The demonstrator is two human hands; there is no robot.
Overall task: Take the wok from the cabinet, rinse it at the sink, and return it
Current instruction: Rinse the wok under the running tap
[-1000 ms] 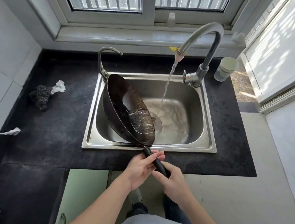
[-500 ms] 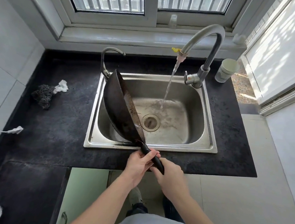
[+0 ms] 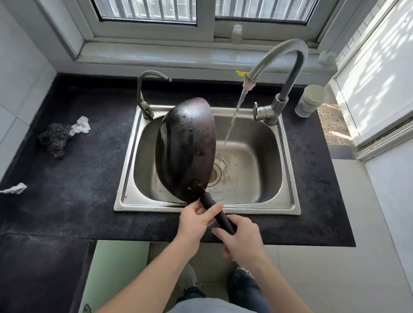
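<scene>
A dark wok (image 3: 187, 150) hangs over the left half of the steel sink (image 3: 286, 207), turned over so its wet rounded underside faces me. Its black handle (image 3: 217, 212) points toward me across the sink's front rim. My left hand (image 3: 199, 218) grips the handle close to the bowl. My right hand (image 3: 239, 238) grips the handle's end. Water runs from the tall faucet (image 3: 286, 61) in a thin stream (image 3: 232, 123) just right of the wok and lands near the drain (image 3: 216, 174).
A second, smaller tap (image 3: 145, 89) stands at the sink's back left corner. On the black counter (image 3: 75, 183) lie a steel scourer (image 3: 55, 135) and white paper scraps (image 3: 82, 125). A cup (image 3: 311, 100) stands at the back right. A green cabinet door (image 3: 114, 272) is below.
The wok has rolled over from showing its inside, through edge-on, to underside up. Both hands have stayed on the handle. Water keeps running.
</scene>
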